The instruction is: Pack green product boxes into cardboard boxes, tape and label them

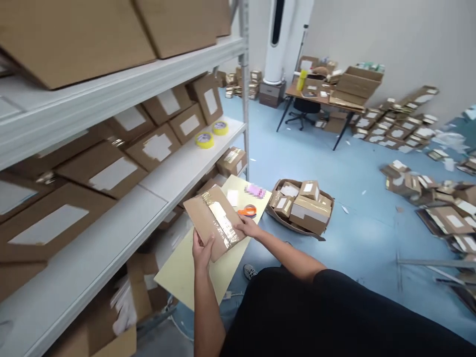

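Observation:
Between my two hands is a flat brown cardboard box (201,214), tilted above a pale yellow tabletop (178,270). Shiny clear tape runs across the middle of its upper face. My left hand (203,252) grips the near edge, thumb on top. On the right edge, my right hand (248,226) is closed on the box, its fingertips by the tape. Orange-handled scissors (248,211) lie on the tabletop just past my right hand. Near them are a white slip of paper (232,198) and a pink item (255,191) that is blurred out.
A metal shelf (156,208) on the left holds labelled boxes (113,173) and two yellow tape rolls (204,140). An open carton (323,237) of small parcels stands on the blue floor. Piled boxes (446,218) line the right side; a desk (293,90) is at the back.

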A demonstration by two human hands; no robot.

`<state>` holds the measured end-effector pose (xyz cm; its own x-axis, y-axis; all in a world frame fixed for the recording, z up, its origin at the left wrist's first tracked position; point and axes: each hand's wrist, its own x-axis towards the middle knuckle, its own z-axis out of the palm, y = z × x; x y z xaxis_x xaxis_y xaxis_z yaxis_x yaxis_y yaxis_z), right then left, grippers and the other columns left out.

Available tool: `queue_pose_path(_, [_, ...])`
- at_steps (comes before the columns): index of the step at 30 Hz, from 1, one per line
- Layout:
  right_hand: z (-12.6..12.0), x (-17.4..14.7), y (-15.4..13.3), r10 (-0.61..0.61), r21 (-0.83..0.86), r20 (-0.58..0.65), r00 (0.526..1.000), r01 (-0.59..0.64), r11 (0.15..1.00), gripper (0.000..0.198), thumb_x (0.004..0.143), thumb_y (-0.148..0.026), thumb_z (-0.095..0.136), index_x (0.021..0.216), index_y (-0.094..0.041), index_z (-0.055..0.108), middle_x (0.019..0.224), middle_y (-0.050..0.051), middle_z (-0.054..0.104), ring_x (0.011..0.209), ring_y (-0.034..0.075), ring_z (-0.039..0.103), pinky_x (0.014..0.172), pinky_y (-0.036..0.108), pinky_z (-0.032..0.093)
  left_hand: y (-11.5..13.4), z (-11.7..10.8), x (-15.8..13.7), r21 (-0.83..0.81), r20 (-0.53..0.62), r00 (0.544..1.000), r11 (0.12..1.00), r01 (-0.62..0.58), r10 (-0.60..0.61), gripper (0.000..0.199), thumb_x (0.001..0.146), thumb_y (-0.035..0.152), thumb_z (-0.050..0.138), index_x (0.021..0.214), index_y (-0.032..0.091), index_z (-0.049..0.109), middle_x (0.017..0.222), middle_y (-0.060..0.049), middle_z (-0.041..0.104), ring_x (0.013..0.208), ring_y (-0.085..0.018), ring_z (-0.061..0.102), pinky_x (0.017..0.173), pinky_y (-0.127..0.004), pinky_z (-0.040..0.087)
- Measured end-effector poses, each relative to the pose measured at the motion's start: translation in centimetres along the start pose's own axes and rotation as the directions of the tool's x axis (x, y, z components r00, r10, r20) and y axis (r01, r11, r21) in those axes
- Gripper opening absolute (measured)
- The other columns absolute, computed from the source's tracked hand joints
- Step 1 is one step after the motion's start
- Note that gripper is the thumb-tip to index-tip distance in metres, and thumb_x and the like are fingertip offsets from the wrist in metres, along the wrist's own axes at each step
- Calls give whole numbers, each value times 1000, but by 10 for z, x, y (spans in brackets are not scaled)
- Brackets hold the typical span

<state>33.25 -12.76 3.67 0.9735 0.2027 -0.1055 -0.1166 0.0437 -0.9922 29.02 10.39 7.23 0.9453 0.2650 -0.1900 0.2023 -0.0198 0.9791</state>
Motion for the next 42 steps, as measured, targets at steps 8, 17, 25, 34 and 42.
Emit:
queue_pose_path(8, [-166,-56,-34,-47,181,-265,963,98,979,76,81,-51,77,150,-27,56,148,3,62,134,30,57,118,46,43,43,184,12,20,349,936,998,-58,48,104,77,44,88,164,28,32,161,-12,48,141,-30,55,118,-44,46])
queue_pose_path(17, [-352,-139,-28,91,250,-534,841,54,967,74,81,-52,74,150,-29,55,143,4,67,134,32,59,115,50,47,42,409,-18,104,636,768,978,-179,73,94,85,42,79,164,26,32,162,-10,48,147,-27,49,122,-38,41])
queue_pose_path(25, [-446,-117,4,174,382,-520,836,45,923,74,83,-55,75,149,-28,54,144,8,66,131,30,62,111,46,51,56,527,15,196,696,715,942,-271,61,92,83,36,79,163,21,36,164,-12,45,151,-29,43,126,-42,34])
queue_pose_path(34, [-523,-106,24,407,311,-702,584,-262,914,75,82,-39,67,153,-21,50,135,16,69,128,31,63,109,46,49,62,570,45,305,578,794,852,-425,188,66,85,36,76,146,22,59,158,-13,51,151,-29,41,128,-48,27])
queue_pose_path(42, [-516,-95,13,301,234,-669,680,-192,953,65,81,-32,66,145,-23,56,127,12,71,119,28,66,105,42,51,59,546,44,306,479,865,894,-327,152,56,86,37,72,140,21,64,148,-12,60,141,-28,53,122,-46,38])
